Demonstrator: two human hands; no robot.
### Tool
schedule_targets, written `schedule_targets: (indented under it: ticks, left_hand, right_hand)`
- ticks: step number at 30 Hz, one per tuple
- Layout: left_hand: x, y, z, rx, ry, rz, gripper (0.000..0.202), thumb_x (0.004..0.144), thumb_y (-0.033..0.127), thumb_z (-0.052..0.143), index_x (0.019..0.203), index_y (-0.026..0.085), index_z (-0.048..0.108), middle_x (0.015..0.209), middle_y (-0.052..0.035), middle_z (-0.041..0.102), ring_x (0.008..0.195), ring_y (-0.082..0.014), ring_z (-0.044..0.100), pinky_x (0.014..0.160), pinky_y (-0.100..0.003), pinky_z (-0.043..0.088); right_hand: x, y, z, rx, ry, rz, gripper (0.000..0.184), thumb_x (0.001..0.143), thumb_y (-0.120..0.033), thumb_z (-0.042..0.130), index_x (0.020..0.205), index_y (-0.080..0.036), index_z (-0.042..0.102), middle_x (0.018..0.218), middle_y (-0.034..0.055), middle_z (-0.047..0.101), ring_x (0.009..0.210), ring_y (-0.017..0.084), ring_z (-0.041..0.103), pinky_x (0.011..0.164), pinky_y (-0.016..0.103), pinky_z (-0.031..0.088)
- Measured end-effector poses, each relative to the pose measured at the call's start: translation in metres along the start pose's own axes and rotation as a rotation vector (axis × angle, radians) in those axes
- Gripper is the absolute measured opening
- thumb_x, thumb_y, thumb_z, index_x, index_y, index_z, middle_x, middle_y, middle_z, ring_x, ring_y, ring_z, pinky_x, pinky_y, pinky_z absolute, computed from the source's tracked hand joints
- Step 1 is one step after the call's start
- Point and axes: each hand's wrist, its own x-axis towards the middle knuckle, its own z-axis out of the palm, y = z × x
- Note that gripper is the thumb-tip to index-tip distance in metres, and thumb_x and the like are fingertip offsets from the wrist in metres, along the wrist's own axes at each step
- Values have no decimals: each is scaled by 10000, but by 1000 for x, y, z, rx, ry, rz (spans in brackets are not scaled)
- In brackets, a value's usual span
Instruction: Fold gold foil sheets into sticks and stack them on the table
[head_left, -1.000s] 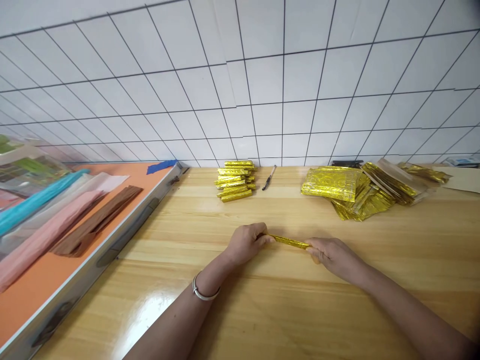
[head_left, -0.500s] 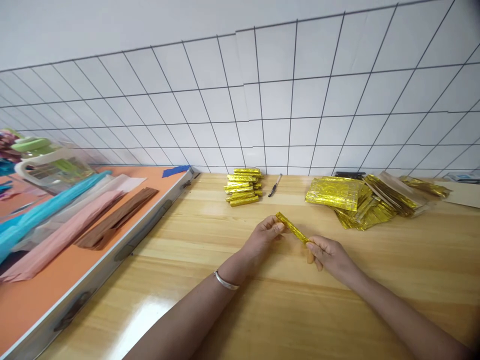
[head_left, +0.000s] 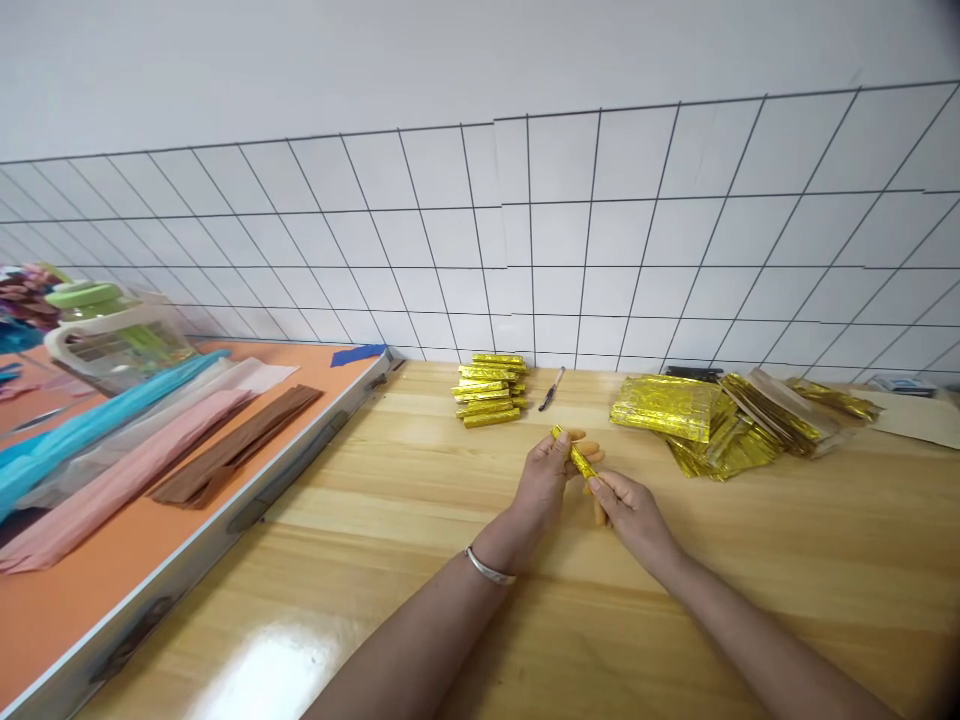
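Note:
A narrow roll of shiny gold foil [head_left: 582, 462] is held between my two hands above the wooden table [head_left: 360, 560]. My left hand [head_left: 546, 478] pinches its upper end, with some fingers extending behind it. Thumb and fingers of my right hand [head_left: 628, 508] close on the lower end. Beyond my hands lies a pile of similar gold foil rolls [head_left: 489, 390], and a pen [head_left: 551, 389] rests beside it. To the right sit a flat stack of gold foil sheets [head_left: 664, 405] and more loose gold foil [head_left: 724, 440].
An orange-topped surface [head_left: 255, 480] with a raised edge is at left, bearing brown crepe paper [head_left: 240, 450], pink crepe paper [head_left: 142, 470] and blue crepe paper [head_left: 112, 415]. A green-lidded container [head_left: 120, 335] stands behind them. The grid-lined wall [head_left: 555, 240] borders the table's back.
My hands have come closer together along the gold foil roll, my left hand moving slightly right and my right hand left. The camera view has tilted a little upward.

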Motion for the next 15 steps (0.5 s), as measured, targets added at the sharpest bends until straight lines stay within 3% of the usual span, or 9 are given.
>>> schedule_targets:
  ticks: [5, 9, 15]
  left_hand:
    - [-4, -2, -3, -9, 96, 33, 362, 758, 472, 644, 871, 136, 571, 727, -67, 678, 746, -201, 673, 706, -288, 468]
    - [-9, -13, 4, -12, 53, -76, 380, 739, 496, 642, 866, 147, 561, 843, -86, 696, 570, -147, 620, 533, -246, 441]
    - [-15, -15, 13, -41, 77, -43, 376, 770, 482, 626, 889, 128, 582, 778, -96, 704, 696, -168, 643, 658, -261, 465]
  right_hand:
    - [3, 6, 8, 32, -111, -11, 427, 885, -532, 377, 645, -198, 492, 575, -17, 543, 540, 119, 487, 540, 240, 393]
    - [9, 8, 11, 49, -89, 2, 413, 877, -553, 371, 705, -199, 496, 604, -11, 538, 555, 129, 498, 530, 246, 395]
    - [6, 6, 12, 52, -7, 3, 357, 875, -527, 395, 712, -216, 457, 540, -43, 394, 498, 122, 376, 474, 247, 299]
